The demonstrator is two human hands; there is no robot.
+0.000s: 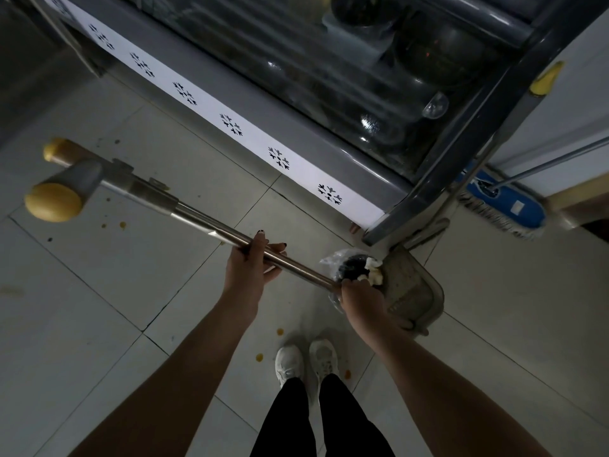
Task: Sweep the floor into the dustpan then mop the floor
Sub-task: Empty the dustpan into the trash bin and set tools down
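Head view: the left grip (250, 262) curls loosely round the middle of the steel mop shaft (197, 219), thumb beneath and fingers over. The right grip (359, 300) is wrapped firmly round the shaft's near end. The mop head (66, 189), with its yellow sponge rollers, lies far out beyond the left grip, low over the tiled floor (99, 291); whether it touches cannot be told. Just beyond the right grip stands the dustpan (415, 291), holding rubbish (357, 267), so sweeping looks finished. Orange spots (259, 357) lie below both grips, by the shoes. The shaft looks stiff, smooth, probably slippery and head-heavy; two well-spaced holds suit it.
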